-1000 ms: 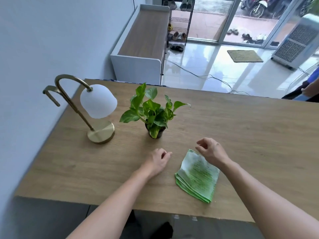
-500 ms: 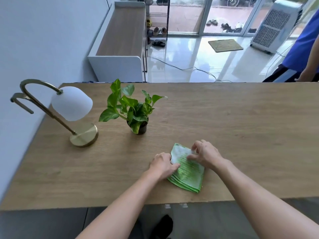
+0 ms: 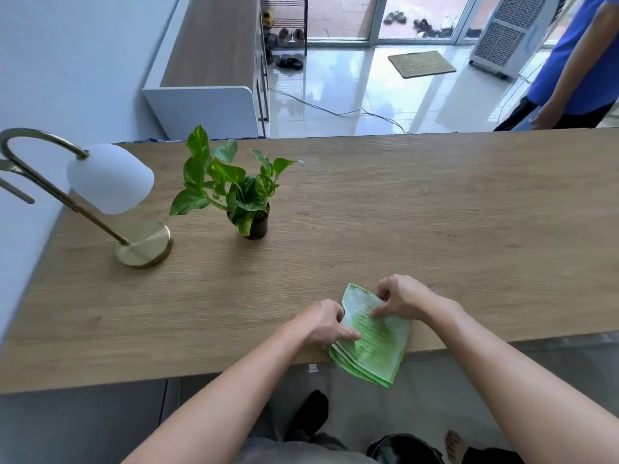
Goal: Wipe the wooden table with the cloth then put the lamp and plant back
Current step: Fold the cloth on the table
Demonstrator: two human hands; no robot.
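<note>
A folded green cloth (image 3: 373, 343) lies at the front edge of the wooden table (image 3: 418, 212), its lower corner hanging past the edge. My left hand (image 3: 323, 324) grips the cloth's left side. My right hand (image 3: 402, 298) pinches its upper right part. A brass lamp (image 3: 144, 249) with a white shade stands at the table's left end near the wall. A small potted plant (image 3: 249, 209) in a black pot stands just right of the lamp.
A person in a blue shirt (image 3: 569, 61) stands beyond the table's far right corner. A white bench (image 3: 207, 88), a shoe rack (image 3: 284, 31), a floor cable, a doormat (image 3: 420, 63) and a white cooler unit (image 3: 512, 31) lie behind the table.
Both hands closed onto the cloth and drew it toward me, so it now overhangs the front edge. The view shifted right; lamp and plant stayed in place.
</note>
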